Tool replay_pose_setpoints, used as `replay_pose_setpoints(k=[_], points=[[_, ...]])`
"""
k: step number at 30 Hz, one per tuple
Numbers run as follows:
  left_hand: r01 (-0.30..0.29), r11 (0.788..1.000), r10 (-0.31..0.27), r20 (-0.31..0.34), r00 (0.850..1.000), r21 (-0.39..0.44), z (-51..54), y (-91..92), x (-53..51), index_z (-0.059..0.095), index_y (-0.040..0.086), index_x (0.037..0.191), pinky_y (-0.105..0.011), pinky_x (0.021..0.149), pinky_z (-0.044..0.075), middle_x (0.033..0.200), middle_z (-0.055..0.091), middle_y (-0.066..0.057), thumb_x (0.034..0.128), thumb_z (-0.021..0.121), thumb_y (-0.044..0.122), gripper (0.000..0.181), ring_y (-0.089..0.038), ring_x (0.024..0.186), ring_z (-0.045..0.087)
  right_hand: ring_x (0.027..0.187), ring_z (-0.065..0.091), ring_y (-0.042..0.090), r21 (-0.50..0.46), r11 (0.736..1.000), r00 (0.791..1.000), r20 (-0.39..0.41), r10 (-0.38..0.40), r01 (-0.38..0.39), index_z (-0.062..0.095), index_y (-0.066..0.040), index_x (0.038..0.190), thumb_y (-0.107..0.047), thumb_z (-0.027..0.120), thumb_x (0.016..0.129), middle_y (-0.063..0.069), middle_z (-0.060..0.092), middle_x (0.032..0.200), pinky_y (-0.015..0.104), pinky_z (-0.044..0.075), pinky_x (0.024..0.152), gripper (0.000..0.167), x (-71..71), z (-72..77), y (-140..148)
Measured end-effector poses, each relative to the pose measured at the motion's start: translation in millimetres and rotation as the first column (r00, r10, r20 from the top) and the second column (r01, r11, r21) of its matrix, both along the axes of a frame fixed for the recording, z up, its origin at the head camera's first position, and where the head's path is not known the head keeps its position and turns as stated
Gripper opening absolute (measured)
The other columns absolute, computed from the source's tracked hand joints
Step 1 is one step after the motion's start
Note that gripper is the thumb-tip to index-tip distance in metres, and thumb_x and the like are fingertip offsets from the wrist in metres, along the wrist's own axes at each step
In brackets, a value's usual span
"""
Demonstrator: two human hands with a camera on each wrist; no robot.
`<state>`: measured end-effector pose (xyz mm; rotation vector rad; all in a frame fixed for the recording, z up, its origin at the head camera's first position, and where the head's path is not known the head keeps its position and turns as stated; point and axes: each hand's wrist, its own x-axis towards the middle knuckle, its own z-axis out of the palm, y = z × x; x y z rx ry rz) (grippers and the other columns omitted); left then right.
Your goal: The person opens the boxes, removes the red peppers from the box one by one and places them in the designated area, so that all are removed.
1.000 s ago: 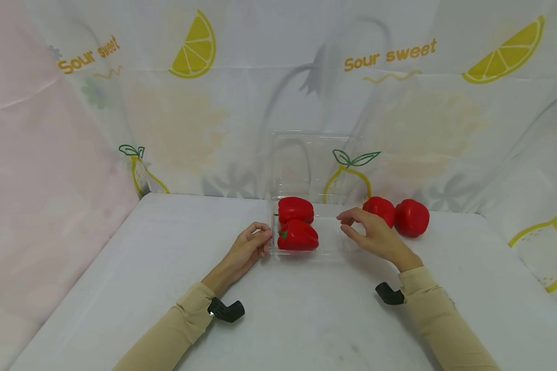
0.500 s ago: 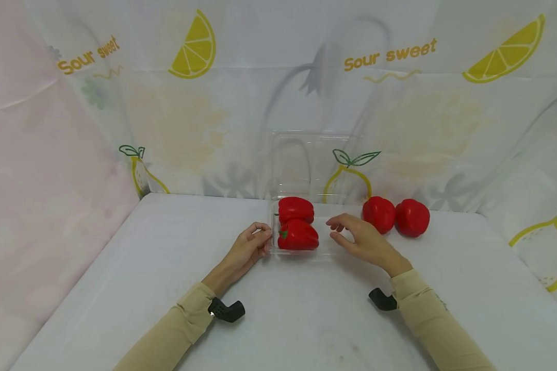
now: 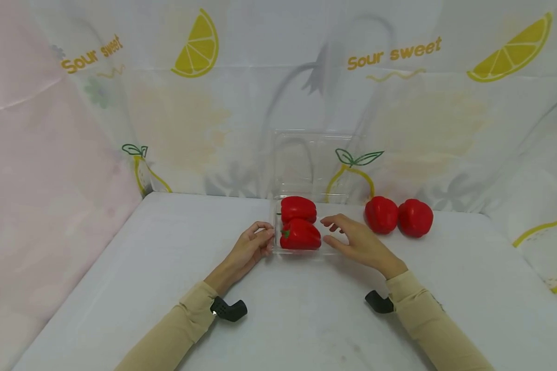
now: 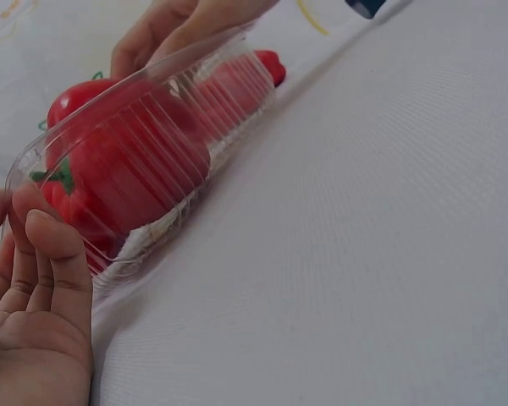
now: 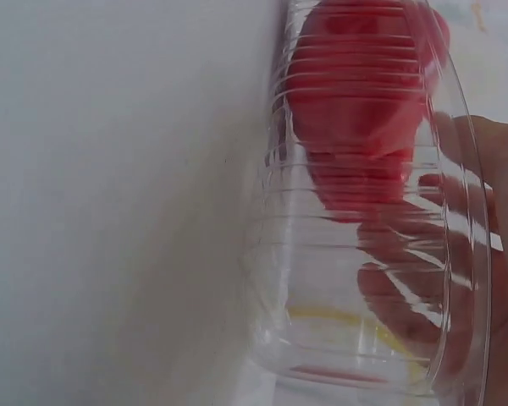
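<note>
A clear plastic clamshell box lies on the table, its transparent lid raised against the back cloth. Inside, at the left, lie two red bell peppers, a front one with a green stem and a back one. My left hand pinches the box's left rim between thumb and fingers, as the left wrist view shows. Over the box's right part, my right hand holds nothing, its fingers spread close to the peppers' right ends. In the right wrist view its fingers show through the ribbed wall.
Two more red bell peppers, one nearer and one farther right, sit side by side right of the box. The white table meets a lemon-printed cloth at the back. Each wrist carries a black camera mount.
My right hand has moved left, away from the loose peppers and toward the peppers in the box. The left hand stays at the box's rim. The whole view has shifted slightly.
</note>
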<state>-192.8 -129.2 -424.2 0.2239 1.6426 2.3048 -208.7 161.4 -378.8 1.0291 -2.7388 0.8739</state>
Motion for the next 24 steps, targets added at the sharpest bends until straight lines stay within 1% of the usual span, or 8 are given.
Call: replay_pose_setpoints(k=[4,8,11,16,19,24], points=[[-0.002,1.000,0.002,0.000,1.000,-0.001,-0.4,0.6,-0.2,0.046,0.014,0.107,-0.018,0.058,0.041,0.072,0.054,0.005,0.0975,0.051,0.013,0.010,-0.007,0.064,0.049,0.107,0.058,0.022,-0.016,1.000,1.000,0.026,0.011,-0.011,0.049,-0.016,0.130,-0.031,0.066,0.088,0.005,0.057,0.126,0.038,0.054,0.084,0.048,1.7,0.9,-6],[-0.004,1.000,0.004,-0.004,1.000,-0.003,-0.4,0.9,-0.4,0.046,0.013,0.107,-0.018,0.058,0.040,0.072,0.054,0.005,0.0972,0.051,0.013,0.010,-0.007,0.064,0.048,0.109,0.056,0.027,-0.051,0.998,0.999,0.044,0.026,-0.024,0.047,-0.016,0.133,-0.035,0.067,0.087,0.006,0.054,0.127,0.042,0.054,0.085,0.054,3.0,1.6,-13],[-0.001,1.000,0.001,-0.007,1.000,-0.007,-0.4,1.3,-0.7,0.046,0.013,0.107,-0.018,0.058,0.040,0.072,0.054,0.005,0.0971,0.051,0.013,0.011,-0.007,0.064,0.048,0.110,0.054,0.025,-0.053,0.998,0.998,0.054,0.019,-0.016,0.045,-0.016,0.134,-0.038,0.066,0.086,0.006,0.053,0.128,0.042,0.053,0.087,0.057,4.1,1.6,-19],[-0.001,1.000,0.000,-0.009,1.000,-0.017,-0.9,1.9,-1.0,0.046,0.013,0.107,-0.018,0.058,0.040,0.072,0.054,0.005,0.0973,0.051,0.013,0.011,-0.006,0.064,0.048,0.113,0.054,0.022,-0.022,1.000,0.998,0.059,-0.015,0.016,0.044,-0.018,0.136,-0.048,0.066,0.084,0.000,0.051,0.130,0.039,0.053,0.089,0.063,8.1,1.5,-28],[-0.004,1.000,0.004,-0.008,1.000,-0.022,-1.1,1.8,-0.9,0.046,0.014,0.107,-0.018,0.058,0.040,0.072,0.054,0.005,0.0974,0.051,0.013,0.011,-0.006,0.064,0.049,0.113,0.056,0.023,-0.002,1.000,0.999,0.038,-0.029,0.029,0.043,-0.018,0.136,-0.048,0.066,0.084,0.000,0.051,0.130,0.040,0.053,0.089,0.064,10.2,1.6,-32],[-0.007,1.000,0.007,-0.008,1.000,-0.022,-1.1,1.3,-1.0,0.046,0.014,0.107,-0.018,0.058,0.040,0.072,0.054,0.005,0.0972,0.051,0.013,0.011,-0.006,0.064,0.049,0.109,0.057,0.020,0.007,0.999,0.999,0.014,-0.032,0.032,0.043,-0.017,0.137,-0.041,0.068,0.084,0.001,0.055,0.126,0.039,0.053,0.088,0.063,11.7,1.7,-35]])
